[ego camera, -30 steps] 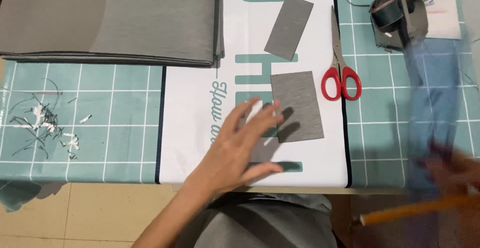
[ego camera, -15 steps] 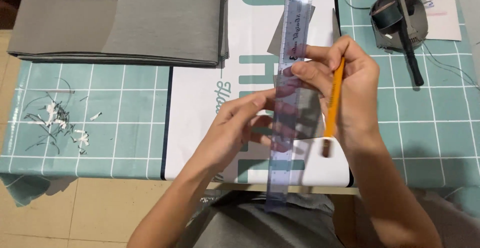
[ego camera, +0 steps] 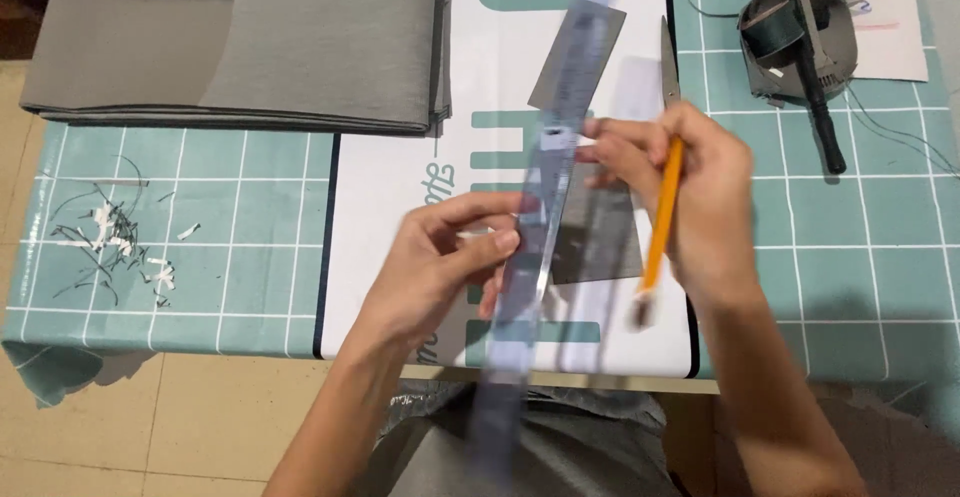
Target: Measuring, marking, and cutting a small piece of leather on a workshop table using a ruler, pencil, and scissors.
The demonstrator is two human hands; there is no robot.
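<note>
Two hands steady a clear ruler [ego camera: 545, 227] over a grey fabric piece [ego camera: 600, 242]: left hand [ego camera: 440, 267] pinching it, right hand [ego camera: 690, 197] also clamping a pencil [ego camera: 660, 217]; any slip could skew the ruler.

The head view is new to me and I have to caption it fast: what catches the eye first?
Both hands meet at the middle over a white sheet: the left hand and the right hand hold a long see-through ruler over a small grey fabric piece. The right hand also holds a yellow pencil. A stack of grey fabric fills the upper left.
</note>
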